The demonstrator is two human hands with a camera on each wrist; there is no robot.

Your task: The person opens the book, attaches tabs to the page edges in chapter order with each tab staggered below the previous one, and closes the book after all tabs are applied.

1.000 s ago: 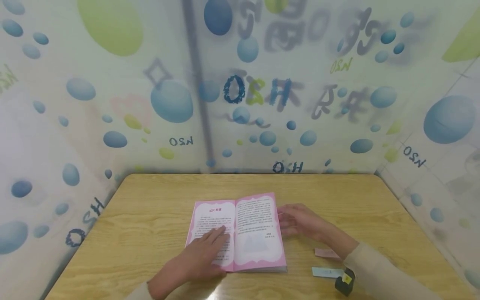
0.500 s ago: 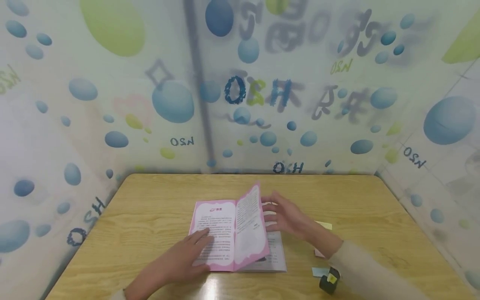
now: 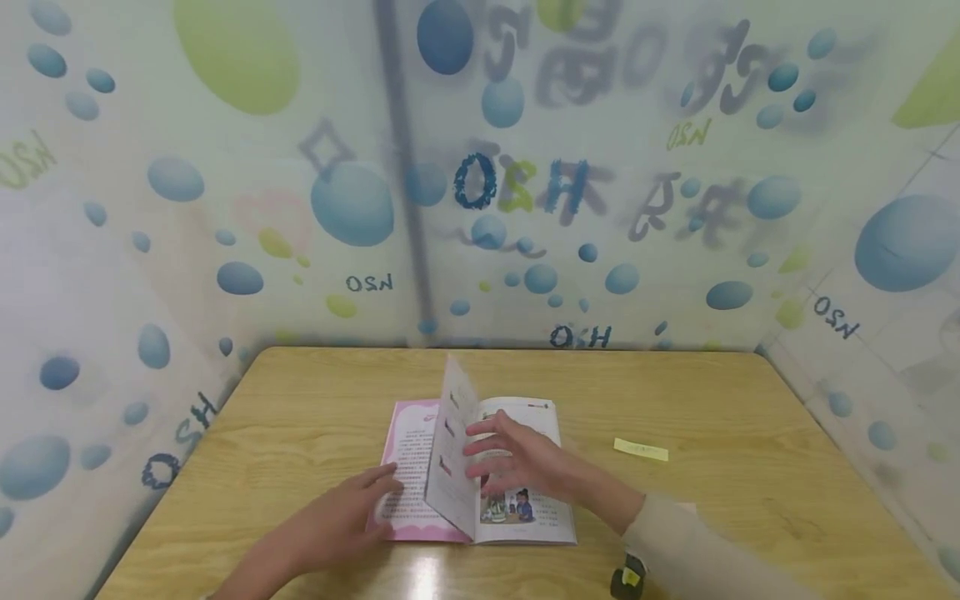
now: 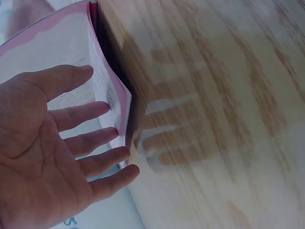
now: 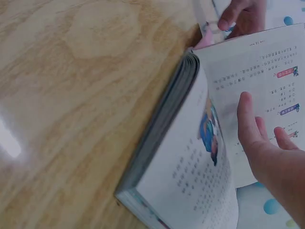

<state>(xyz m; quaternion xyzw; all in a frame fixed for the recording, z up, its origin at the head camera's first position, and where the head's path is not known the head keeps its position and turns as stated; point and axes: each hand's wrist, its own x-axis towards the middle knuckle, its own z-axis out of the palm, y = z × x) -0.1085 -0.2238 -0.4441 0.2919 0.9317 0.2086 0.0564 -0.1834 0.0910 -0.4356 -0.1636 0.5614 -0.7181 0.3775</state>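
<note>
An open book [image 3: 525, 408] with a pink-bordered left page lies on the wooden table. One leaf [image 3: 453, 458] stands nearly upright from the spine, leaning left. My right hand [image 3: 525, 458], fingers spread, is at the right side of that leaf, above the illustrated right page; in the right wrist view the fingers [image 5: 245, 114] lie in front of the printed leaf. Whether they touch it, I cannot tell. My left hand [image 3: 337, 517] is at the left page's outer edge with its fingers extended, and the left wrist view shows its palm [image 4: 43, 152] and spread fingers beside the page edge.
A yellow paper strip [image 3: 641, 450] lies right of the book. Part of a pale strip [image 3: 686, 507] shows beside my right sleeve [image 3: 697, 550]. A small black device with a yellow patch [image 3: 628, 577] sits below my right wrist. Patterned walls enclose the table [image 3: 300, 392].
The pink-bordered right page has swung over to the left, and an illustrated page now shows. My right hand has moved left across the book; the left hand has slid left toward the page's edge.
</note>
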